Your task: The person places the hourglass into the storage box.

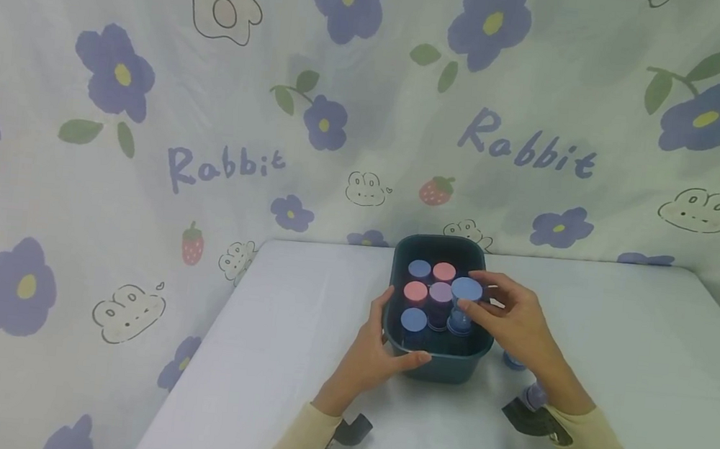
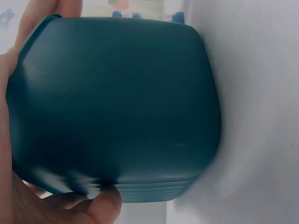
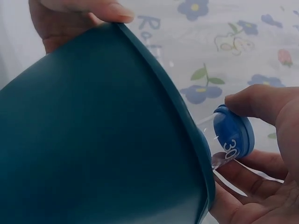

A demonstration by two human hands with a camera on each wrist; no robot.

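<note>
The small blue-capped clear plastic sand timer point(image 1: 464, 301) sits pinched in the fingers of your right hand point(image 1: 513, 320), over the right side of the dark teal plastic tub point(image 1: 431, 369). Your left hand point(image 1: 376, 352) grips the tub's near-left corner, fingers curled around the wall. Inside stand more timers with blue, pink and purple caps point(image 1: 428, 292), all on the white table point(image 1: 294, 363).

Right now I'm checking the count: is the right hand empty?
No, the right hand pinches a blue-capped piece over the bin.
</note>
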